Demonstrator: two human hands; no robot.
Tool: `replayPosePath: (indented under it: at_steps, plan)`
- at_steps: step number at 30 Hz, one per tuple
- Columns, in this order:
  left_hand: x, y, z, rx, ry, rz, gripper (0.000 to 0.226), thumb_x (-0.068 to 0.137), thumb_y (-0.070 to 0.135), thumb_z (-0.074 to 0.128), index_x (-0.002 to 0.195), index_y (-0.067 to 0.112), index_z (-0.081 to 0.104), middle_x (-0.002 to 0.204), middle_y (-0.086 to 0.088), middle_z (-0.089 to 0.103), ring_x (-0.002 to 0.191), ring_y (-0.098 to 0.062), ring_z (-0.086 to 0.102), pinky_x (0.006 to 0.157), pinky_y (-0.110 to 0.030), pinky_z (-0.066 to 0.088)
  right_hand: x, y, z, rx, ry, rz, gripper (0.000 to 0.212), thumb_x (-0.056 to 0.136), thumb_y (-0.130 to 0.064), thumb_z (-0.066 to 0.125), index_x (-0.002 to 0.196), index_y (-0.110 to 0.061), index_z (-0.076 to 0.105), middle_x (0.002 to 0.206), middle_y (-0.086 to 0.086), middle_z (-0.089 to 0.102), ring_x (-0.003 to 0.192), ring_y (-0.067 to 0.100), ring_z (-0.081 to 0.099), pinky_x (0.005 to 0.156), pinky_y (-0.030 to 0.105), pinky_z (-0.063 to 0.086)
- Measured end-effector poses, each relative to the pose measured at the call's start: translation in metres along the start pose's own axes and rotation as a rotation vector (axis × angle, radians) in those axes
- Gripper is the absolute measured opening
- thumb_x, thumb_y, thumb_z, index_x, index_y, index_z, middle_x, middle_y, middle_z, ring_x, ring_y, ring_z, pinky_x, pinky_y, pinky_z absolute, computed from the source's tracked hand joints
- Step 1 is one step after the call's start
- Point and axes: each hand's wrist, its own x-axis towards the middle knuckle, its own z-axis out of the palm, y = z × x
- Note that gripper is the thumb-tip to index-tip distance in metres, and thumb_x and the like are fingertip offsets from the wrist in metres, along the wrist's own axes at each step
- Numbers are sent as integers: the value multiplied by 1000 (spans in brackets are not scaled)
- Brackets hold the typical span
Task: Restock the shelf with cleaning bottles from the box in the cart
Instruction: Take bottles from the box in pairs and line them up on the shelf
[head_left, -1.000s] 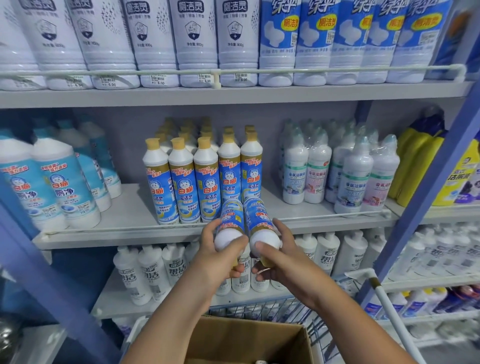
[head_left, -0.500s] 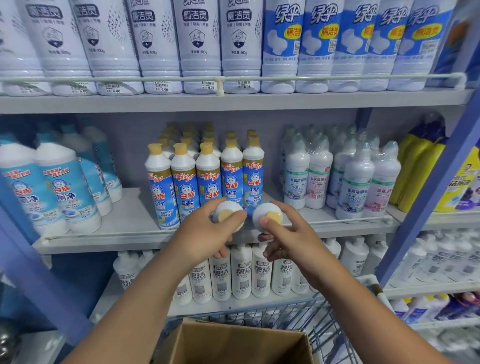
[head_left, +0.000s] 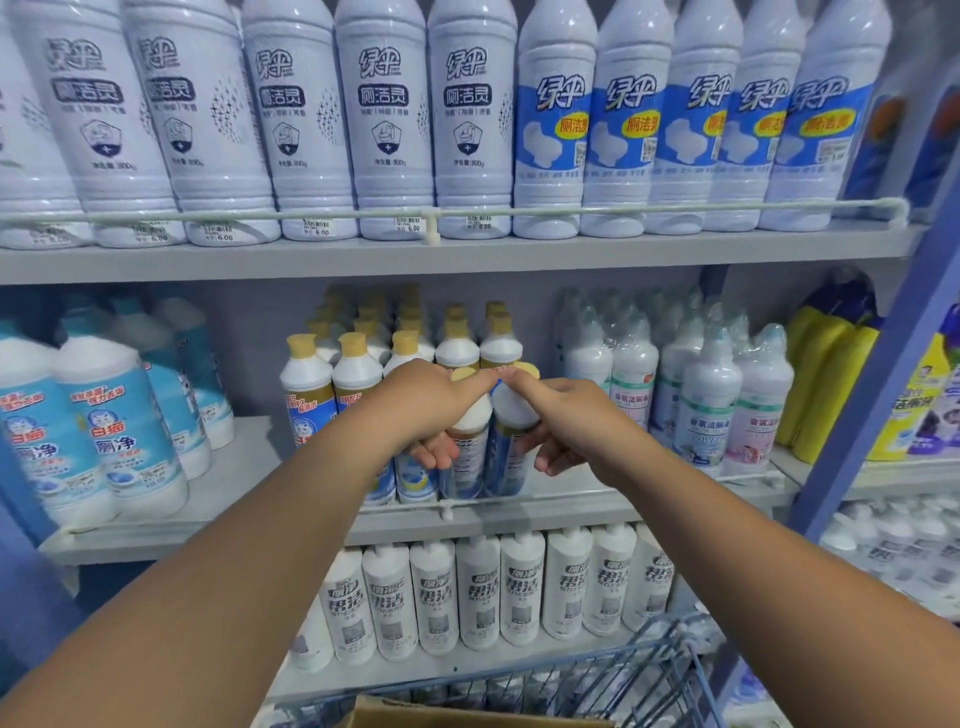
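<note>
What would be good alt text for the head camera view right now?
Two hands each hold a yellow-capped bottle upright at the front of the middle shelf: left hand on the left bottle, right hand on the right bottle. Matching bottles stand behind; a cardboard box sits in the cart below.

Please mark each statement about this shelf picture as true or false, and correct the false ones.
1. Each hand holds one yellow-capped bottle. True: left hand, right hand.
2. The two held bottles are at the top shelf. False: they are at the middle shelf, beside the same yellow-capped bottles.
3. The cardboard box lies on the floor. False: it is inside the wire cart.
4. The held bottles stand upright. True.
</note>
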Motion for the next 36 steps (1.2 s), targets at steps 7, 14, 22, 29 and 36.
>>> replayPosePath:
  at_steps: [7, 14, 22, 29, 36]
  plan:
    - [24, 15, -11, 180, 253, 128, 52, 93, 51, 55, 127, 11, 60, 63, -4, 73, 41, -17, 63, 45, -21, 43, 29, -11, -6, -100, 76, -42, 50, 87, -66, 60, 88, -17, 71, 62, 10, 68, 48, 22, 49, 44, 21, 39]
    - [45, 12, -17, 374, 401, 365, 29, 92, 45, 63, 107, 21, 70, 94, -2, 69, 90, -24, 64, 65, -29, 41, 61, -14, -5, -263, 159, -156, 52, 86, -64, 62, 67, -16, 61, 51, 4, 45, 38, 16, 35, 45, 22, 30]
    - [56, 8, -39, 844, 441, 535, 32, 97, 47, 51, 122, 34, 68, 116, 1, 70, 106, -24, 62, 72, -29, 44, 76, -26, -2, -577, 156, -180, 63, 96, -65, 46, 83, -8, 70, 75, 12, 59, 74, 27, 56, 71, 33, 44]
    - [59, 2, -51, 803, 376, 583, 35, 96, 49, 52, 129, 43, 61, 127, 6, 65, 116, -22, 57, 88, -35, 48, 81, -23, -4, -690, 173, -195, 61, 96, -68, 41, 84, -16, 71, 71, 5, 60, 83, 28, 63, 77, 37, 51]
    - [68, -5, -56, 642, 274, 573, 35, 96, 45, 55, 131, 44, 59, 140, 11, 58, 125, -18, 53, 99, -40, 48, 83, -38, -11, -703, 296, -298, 53, 85, -59, 68, 115, -15, 70, 109, 5, 73, 100, 24, 66, 86, 40, 57]
